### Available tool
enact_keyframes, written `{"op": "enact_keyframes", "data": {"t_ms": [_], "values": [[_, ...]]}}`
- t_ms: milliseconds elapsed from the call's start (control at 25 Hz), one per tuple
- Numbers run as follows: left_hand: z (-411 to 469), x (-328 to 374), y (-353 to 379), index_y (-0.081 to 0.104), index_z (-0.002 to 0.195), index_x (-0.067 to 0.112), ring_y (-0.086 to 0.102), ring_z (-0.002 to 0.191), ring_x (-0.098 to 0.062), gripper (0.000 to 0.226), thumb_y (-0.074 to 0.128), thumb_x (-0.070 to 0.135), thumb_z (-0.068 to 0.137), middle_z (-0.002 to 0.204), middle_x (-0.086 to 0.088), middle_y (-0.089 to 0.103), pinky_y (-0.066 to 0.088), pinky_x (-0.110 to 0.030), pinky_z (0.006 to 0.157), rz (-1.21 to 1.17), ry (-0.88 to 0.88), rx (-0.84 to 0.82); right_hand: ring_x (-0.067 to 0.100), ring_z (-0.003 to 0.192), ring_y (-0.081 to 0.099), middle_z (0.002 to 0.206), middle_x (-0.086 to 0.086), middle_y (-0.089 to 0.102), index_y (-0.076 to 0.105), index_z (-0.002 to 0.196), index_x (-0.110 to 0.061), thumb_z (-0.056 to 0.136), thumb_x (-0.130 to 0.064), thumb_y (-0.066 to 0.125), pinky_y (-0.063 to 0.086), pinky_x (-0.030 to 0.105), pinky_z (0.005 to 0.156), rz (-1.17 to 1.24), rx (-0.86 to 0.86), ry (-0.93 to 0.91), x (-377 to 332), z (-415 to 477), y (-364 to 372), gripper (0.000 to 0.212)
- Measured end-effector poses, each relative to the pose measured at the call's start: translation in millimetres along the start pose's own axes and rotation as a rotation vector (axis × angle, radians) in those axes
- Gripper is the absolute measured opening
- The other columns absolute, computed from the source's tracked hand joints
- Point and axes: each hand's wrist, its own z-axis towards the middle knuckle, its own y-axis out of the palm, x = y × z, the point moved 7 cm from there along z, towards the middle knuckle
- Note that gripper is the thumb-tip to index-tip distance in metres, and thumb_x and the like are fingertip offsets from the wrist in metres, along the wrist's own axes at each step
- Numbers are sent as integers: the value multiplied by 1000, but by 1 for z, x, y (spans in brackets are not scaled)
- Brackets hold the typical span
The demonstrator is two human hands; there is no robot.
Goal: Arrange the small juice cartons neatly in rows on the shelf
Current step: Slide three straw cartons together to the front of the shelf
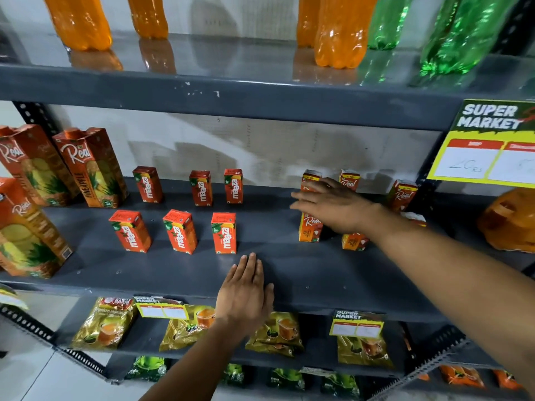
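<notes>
Small red Maaza cartons stand upright on the grey middle shelf [304, 270] in two rows: a back row [201, 188] of three and a front row [180, 231] of three. To the right stand several small Real cartons [309, 228], some partly hidden behind my right hand [333, 208]. That hand hovers flat with fingers spread over them, gripping nothing. My left hand [246, 293] lies flat, palm down, on the shelf's front edge, empty. One more Real carton [402, 195] stands at the back right.
Tall Real pineapple cartons [89, 166] stand at the shelf's left end. Orange bottles [337, 33] and green bottles [463, 36] fill the shelf above. A yellow price sign [489, 143] hangs at right. Gold tea packets [107, 322] sit on the shelf below.
</notes>
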Motion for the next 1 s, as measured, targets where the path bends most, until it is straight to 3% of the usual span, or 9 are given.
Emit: {"op": "enact_keyframes", "data": {"t_ms": [160,280,440,560,720,800,880,920,1000], "values": [[1,-3,2,21,149,7,7,148,-22,67,18,49,97,160,-10,15,2,-34,118,-7,-10,-1,15,143,18,156,-10,28,28,143,-36,85,-15,57,9,34,113,305,177,122,-16,-66,7,69],[3,-7,-1,29,147,11,14,147,-21,65,32,50,96,159,-7,23,10,-35,118,-119,-68,11,20,135,36,146,-5,45,46,137,-28,87,-19,59,24,35,110,374,229,206,-6,-136,37,52],[27,2,-18,48,133,14,45,127,-28,60,60,47,84,138,-8,52,38,-37,103,-397,-148,93,29,122,48,130,8,54,54,125,-21,81,-6,67,34,32,97,675,449,693,70,-211,81,47],[56,18,-13,41,140,15,47,127,-23,80,78,42,75,141,-3,50,36,-32,102,-753,-229,33,26,124,48,136,10,49,43,134,-18,80,-6,72,37,32,94,895,447,946,105,-228,121,63],[106,27,-1,30,147,13,38,136,-21,102,88,29,65,149,-5,41,31,-32,109,-1013,-268,-70,25,130,43,143,11,44,21,149,-15,74,-4,79,39,37,99,1204,339,1003,119,-212,162,95],[132,31,4,34,144,11,42,133,-22,98,90,20,64,145,-7,45,33,-35,109,-1049,-230,-142,23,126,48,137,5,50,24,149,-17,71,-1,81,42,36,96,1311,345,1012,123,-204,173,98],[152,42,8,53,125,19,59,115,-15,72,90,14,63,123,0,64,48,-33,99,-1049,-161,-216,23,118,56,123,0,61,42,136,-18,70,3,81,47,33,90,1379,366,973,124,-193,178,80],[160,48,10,57,112,25,64,103,-10,61,90,14,62,107,6,68,53,-23,86,-1031,-134,-242,23,112,61,114,-2,65,49,125,-21,69,4,81,49,36,90,1388,360,950,124,-188,178,69],[169,60,14,57,102,31,64,87,-1,55,90,16,61,93,14,66,49,-9,65,-1018,-104,-274,19,101,66,103,-2,70,58,106,-27,68,-3,84,50,43,93,1341,312,935,122,-179,181,52]]}}
